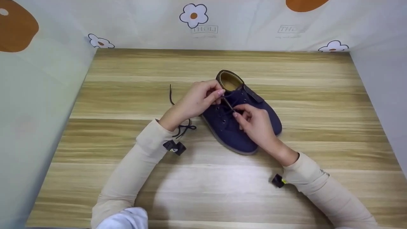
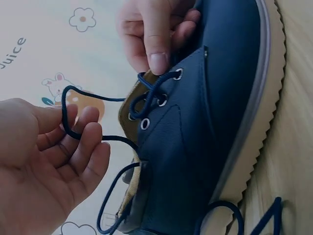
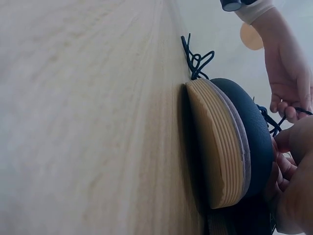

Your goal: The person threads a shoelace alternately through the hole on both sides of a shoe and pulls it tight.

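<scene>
Flowery wall [image 1: 152,22], wooden table [image 1: 206,197], all eyes on centre

Navy shoe [image 1: 233,136] mid-table, mate [image 1: 271,111] just beside! Left hand [image 1: 197,99] pinches the lace [image 2: 117,138], loop [image 2: 64,110] across its fingers [image 2: 91,144]; right hand [image 1: 257,123] pinches it too, near the eyelets [image 2: 145,124]. Danger, I reckon: an uneven tug could twist the shoe, a loose grip could let that loop slip.

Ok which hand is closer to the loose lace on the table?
Left. The left hand is close beside the loose lace; the right hand is farther off, over the shoe.
</scene>
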Motion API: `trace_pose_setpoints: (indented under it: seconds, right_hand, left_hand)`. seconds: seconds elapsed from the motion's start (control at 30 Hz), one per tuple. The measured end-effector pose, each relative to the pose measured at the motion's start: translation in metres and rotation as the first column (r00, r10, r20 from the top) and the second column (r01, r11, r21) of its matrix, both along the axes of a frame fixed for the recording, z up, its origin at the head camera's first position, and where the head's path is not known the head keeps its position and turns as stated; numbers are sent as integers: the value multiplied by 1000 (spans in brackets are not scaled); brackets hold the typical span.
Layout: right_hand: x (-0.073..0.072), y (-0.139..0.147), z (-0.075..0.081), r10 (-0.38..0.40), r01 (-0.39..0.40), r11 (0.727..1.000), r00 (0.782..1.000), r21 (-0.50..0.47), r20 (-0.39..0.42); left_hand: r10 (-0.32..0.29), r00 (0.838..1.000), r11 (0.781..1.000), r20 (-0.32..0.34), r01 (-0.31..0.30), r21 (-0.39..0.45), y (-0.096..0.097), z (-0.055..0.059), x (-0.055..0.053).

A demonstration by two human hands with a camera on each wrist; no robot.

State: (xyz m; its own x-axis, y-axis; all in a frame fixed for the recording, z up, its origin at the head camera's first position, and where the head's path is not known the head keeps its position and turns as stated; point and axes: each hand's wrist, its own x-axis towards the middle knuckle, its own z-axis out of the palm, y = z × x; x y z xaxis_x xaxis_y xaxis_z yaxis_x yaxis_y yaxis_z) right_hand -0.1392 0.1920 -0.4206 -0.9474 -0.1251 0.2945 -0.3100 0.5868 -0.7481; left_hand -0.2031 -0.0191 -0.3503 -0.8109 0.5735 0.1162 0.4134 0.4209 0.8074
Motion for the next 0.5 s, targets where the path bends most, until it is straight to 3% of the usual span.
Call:
trace_pose_setpoints:
  seconds: [0.07, 0.17, 0.33, 0.43, 0.5]
  right_hand:
    - [0, 0, 0, 0, 0, 1000, 1000, 0, 2]
    - [1, 0, 0, -3, 3, 1000, 1000, 0, 5]
    - [1, -1, 0, -3, 3, 1000, 1000, 0, 13]
    - [1, -1, 0, -4, 4, 1000, 1000, 0, 12]
    - [1, -1, 0, -6, 6, 1000, 1000, -2, 11]
  left_hand:
    - [-15, 1000, 1000, 1, 15, 9, 0, 0, 1]
    - [-64, 997, 994, 33, 61, 89, 0, 2, 3]
    - [-147, 985, 947, 94, 113, 301, 1, 9, 9]
    - [-106, 992, 943, 69, 79, 323, 1, 11, 10]
    - [-32, 999, 953, 33, 21, 301, 2, 9, 8]
